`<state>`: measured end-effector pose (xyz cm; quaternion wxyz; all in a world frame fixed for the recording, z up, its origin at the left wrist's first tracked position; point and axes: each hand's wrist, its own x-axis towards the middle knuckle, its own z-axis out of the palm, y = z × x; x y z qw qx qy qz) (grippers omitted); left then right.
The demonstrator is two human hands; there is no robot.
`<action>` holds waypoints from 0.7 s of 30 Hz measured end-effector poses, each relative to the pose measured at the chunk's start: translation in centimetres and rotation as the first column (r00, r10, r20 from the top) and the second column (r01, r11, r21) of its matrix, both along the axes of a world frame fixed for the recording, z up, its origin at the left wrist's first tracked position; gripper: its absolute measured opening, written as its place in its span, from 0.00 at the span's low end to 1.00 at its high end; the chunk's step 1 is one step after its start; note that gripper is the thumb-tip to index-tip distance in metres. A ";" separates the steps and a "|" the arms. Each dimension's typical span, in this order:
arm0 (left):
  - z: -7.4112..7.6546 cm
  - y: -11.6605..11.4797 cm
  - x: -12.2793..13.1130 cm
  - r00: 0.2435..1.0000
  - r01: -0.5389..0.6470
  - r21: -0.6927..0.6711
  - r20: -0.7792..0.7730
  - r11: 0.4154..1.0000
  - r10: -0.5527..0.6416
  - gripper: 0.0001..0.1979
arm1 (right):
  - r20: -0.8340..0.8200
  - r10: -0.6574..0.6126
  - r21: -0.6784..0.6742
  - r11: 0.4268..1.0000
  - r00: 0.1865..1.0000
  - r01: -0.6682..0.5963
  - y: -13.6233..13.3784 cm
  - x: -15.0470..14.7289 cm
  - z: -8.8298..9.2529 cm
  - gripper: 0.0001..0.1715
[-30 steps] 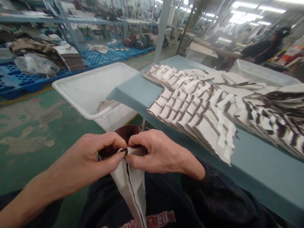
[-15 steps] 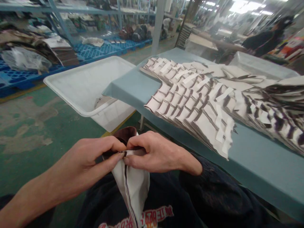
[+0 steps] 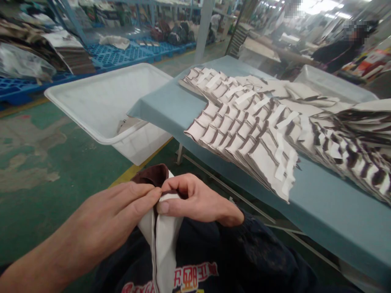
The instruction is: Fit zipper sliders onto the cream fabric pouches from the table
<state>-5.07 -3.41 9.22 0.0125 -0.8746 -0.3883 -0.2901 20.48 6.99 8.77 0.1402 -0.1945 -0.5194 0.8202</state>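
fingers of your left hand (image 3: 122,209) lay stretched and pressed flat on the top edge of the fabric piece (image 3: 161,244), pinching it against your right hand (image 3: 195,199), whose fingers were curled with the thumb clamped down on the same pale edge. that piece hung over your lap, its dark brown end (image 3: 151,175) poking up behind both hands, a dark seam running down its middle. judging by the grip, you were folding or turning that top edge; the next move would call for a firm pinch from both thumbs so the fold did not slip.

to the left stood a white plastic tub (image 3: 76,114) on the green floor, a few scraps in it. further right, the blue table (image 3: 336,219) carried fanned rows of similar pieces (image 3: 244,138), with its near edge close by your right elbow. another person (image 3: 336,57) worked well apart behind it.
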 end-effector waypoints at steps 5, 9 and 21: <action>-0.6 -0.6 0.0 0.999 -0.023 0.006 0.047 1.000 0.023 0.21 | 0.037 -0.084 -0.034 0.996 0.996 0.086 -1.3 -0.6 0.7 0.46; -1.5 -1.4 0.4 0.999 -0.033 -0.033 0.043 0.999 0.034 0.26 | -0.008 -0.185 -0.047 0.982 0.983 0.185 -2.1 -1.4 -0.1 0.47; 3.0 0.6 0.6 0.942 -0.072 -0.443 0.263 0.894 0.206 0.22 | -0.009 -0.139 0.606 0.787 0.990 0.117 -0.9 1.1 2.4 0.30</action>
